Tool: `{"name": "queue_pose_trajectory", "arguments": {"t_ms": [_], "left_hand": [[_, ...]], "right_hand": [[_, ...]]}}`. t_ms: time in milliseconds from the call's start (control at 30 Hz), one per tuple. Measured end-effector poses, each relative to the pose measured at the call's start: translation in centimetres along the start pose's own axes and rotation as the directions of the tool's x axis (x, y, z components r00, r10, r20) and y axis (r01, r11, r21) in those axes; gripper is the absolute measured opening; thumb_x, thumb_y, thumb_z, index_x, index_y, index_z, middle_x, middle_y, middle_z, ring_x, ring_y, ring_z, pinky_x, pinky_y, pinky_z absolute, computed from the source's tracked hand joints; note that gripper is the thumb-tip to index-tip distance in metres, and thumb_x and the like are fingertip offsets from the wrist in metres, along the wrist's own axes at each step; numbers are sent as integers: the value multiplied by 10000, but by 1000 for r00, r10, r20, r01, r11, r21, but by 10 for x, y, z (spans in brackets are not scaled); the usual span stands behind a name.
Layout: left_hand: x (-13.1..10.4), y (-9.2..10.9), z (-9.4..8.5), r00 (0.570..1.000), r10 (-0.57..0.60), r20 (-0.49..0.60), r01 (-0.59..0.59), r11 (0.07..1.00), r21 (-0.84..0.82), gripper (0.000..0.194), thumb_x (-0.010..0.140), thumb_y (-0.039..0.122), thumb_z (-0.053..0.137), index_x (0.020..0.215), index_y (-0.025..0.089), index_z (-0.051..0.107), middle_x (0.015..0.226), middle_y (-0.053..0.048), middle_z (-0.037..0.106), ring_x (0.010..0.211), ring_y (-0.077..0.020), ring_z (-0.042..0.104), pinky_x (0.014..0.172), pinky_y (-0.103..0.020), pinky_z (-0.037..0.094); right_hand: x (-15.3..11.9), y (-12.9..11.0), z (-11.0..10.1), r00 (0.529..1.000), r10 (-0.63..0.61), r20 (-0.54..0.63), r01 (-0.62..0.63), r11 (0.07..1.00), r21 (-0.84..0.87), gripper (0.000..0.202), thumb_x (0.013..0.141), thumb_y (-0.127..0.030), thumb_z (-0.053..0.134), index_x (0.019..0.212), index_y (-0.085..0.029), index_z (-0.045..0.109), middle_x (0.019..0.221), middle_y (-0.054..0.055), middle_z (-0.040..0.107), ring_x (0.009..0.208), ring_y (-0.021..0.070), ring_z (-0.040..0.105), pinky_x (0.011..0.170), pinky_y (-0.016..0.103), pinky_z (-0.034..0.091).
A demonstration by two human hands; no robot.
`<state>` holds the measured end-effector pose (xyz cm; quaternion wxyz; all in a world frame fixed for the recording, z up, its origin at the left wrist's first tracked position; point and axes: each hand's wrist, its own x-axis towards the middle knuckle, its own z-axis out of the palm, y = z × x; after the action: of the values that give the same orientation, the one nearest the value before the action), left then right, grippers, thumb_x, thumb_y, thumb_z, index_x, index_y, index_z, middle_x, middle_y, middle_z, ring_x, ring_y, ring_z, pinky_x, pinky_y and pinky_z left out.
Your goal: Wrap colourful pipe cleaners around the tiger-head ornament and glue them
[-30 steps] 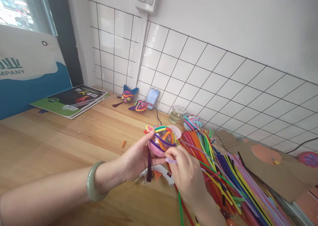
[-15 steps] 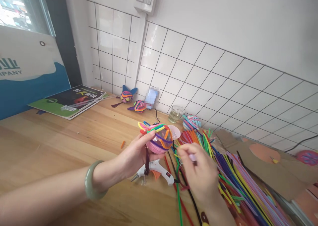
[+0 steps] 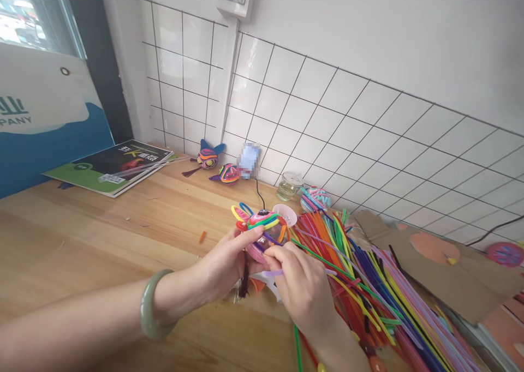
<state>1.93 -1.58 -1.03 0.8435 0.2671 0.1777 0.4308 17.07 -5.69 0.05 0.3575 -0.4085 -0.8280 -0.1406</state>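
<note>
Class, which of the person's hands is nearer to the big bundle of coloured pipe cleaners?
Right. The right hand is beside the left edge of the bundle; the left hand is farther left, holding the colourful ball.

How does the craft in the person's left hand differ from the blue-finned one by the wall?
The held craft sits in the left hand; the blue-finned craft lies on the table. The held craft shows a see-through part between its coloured strips; the blue-finned craft looks covered. Both are multicoloured and have a dark tassel.
</note>
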Motion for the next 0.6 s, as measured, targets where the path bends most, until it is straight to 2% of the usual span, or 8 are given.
{"name": "queue_pose_trajectory", "arguments": {"t_ms": [167, 300, 400, 500, 600], "left_hand": [[2, 6, -4, 999, 4, -41, 0, 996, 86, 320, 897, 265, 624, 1184, 126, 647, 1000, -137, 743, 872, -215, 711, 796, -322, 589], [4, 11, -5, 998, -3, -63, 10, 993, 119, 414, 882, 265, 643, 1276, 149, 588, 1093, -146, 731, 921, -237, 715, 773, -319, 596], [4, 11, -6, 999, -14, -41, 19, 992, 127, 412, 890, 280, 628, 1274, 142, 572, 1068, -145, 732, 890, -232, 717, 745, -318, 598], [3, 10, -7, 1000, -20, -5, 20, 989, 147, 379, 901, 311, 613, 1241, 147, 581, 1085, -144, 723, 874, -225, 714, 730, -323, 598], [2, 10, -8, 999, -35, 32, 29, 984, 178, 378, 886, 350, 640, 1205, 153, 590, 1127, -145, 710, 878, -222, 712, 751, -327, 589]], "right_hand": [[1, 8, -18, 974, 202, -107, -192, 977, 97, 129, 983, -217, 480, 894, -215, 572, 690, -20, 611, 565, 118, 582, 551, 223, 458], [-4, 28, -35, 884, 398, -243, -384, 917, 107, 227, 983, -314, 477, 803, -214, 573, 644, -22, 575, 540, 120, 551, 526, 226, 452], [-9, 40, -44, 828, 484, -281, -459, 875, 155, 312, 993, -372, 454, 748, -209, 556, 661, -10, 567, 593, 126, 571, 581, 230, 480], [-8, 41, -49, 852, 487, -194, -474, 874, 110, 258, 966, -422, 510, 826, -212, 561, 649, -26, 556, 565, 120, 554, 546, 220, 455], [-4, 31, -50, 886, 463, 23, -462, 879, 116, 230, 999, -428, 430, 959, -223, 526, 704, -17, 587, 588, 130, 575, 496, 221, 420]]}}
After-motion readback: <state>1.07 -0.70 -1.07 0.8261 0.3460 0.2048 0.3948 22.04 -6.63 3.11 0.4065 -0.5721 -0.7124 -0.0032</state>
